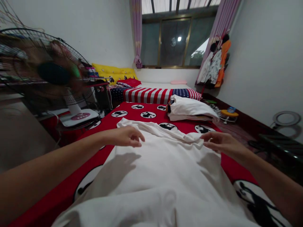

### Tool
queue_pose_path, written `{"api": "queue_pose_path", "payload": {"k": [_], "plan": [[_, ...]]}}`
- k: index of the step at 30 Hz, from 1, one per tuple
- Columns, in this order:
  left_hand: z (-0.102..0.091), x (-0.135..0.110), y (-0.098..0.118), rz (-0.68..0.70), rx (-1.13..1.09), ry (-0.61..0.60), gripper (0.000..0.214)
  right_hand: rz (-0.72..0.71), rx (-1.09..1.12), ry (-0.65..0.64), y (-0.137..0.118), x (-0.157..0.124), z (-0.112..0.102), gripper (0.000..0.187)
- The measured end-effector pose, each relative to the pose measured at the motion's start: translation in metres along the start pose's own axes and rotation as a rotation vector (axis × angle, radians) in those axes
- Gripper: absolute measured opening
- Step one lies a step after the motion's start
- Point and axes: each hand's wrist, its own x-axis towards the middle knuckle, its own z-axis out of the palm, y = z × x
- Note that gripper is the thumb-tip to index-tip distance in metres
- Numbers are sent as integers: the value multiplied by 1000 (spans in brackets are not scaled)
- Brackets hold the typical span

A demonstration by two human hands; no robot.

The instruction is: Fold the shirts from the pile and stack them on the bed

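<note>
A white garment (165,170), probably a T-shirt, lies spread over the red bed cover (151,121), its near part loosely wrinkled. Its far edge is bunched and folded over in a soft ridge. Over the garment's left side hovers my left hand (126,136), fingers loosely bent and apart, casting a shadow on the cloth. At the far right corner is my right hand (216,142), thumb and fingers apart beside the cloth edge; whether the fingertips touch it is hard to see. Beyond the garment, a stack of folded clothes (191,108) with a white piece on top rests on the bed.
To the left a fan (54,72) with blurred blades stands on a stool. Behind the cover is another bed area with a striped cloth (149,95) and a yellow cushion (115,73). Clothes (215,66) hang by the window; a yellow stool (229,113) stands right.
</note>
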Motion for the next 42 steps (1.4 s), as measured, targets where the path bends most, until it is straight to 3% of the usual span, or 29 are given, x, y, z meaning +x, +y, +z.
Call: {"api": "queue_pose_path", "payload": {"k": [4,8,10,13,19,22,24,27,30,32,36,38,40,42], "plan": [[7,70,-15,-86,-123,288,66,-48,-234,18,11,40,27,50],[14,118,-26,-343,-335,386,74,-19,-441,-2,7,59,40,25],[14,134,-30,-414,-486,391,55,30,-316,48,2,66,38,21],[7,152,-33,-417,-658,459,15,147,48,193,-5,77,27,19],[-14,185,-32,-253,-818,725,3,293,564,387,-12,107,12,10],[-8,202,-40,-174,-765,841,10,272,651,432,1,123,21,11],[5,211,-49,-138,-567,895,19,242,616,448,18,132,30,14],[29,219,-63,-74,-155,831,41,211,443,481,50,143,44,22],[44,221,-68,8,190,591,66,166,372,566,75,149,51,37],[48,221,-68,27,355,457,67,147,441,603,83,151,52,43],[47,221,-66,15,487,405,64,125,594,534,77,146,47,40],[47,222,-65,3,495,406,63,123,566,486,71,136,36,36],[48,222,-65,-7,490,411,63,113,408,494,67,121,17,34],[49,222,-65,-7,481,417,62,104,84,562,66,101,-6,34]]}}
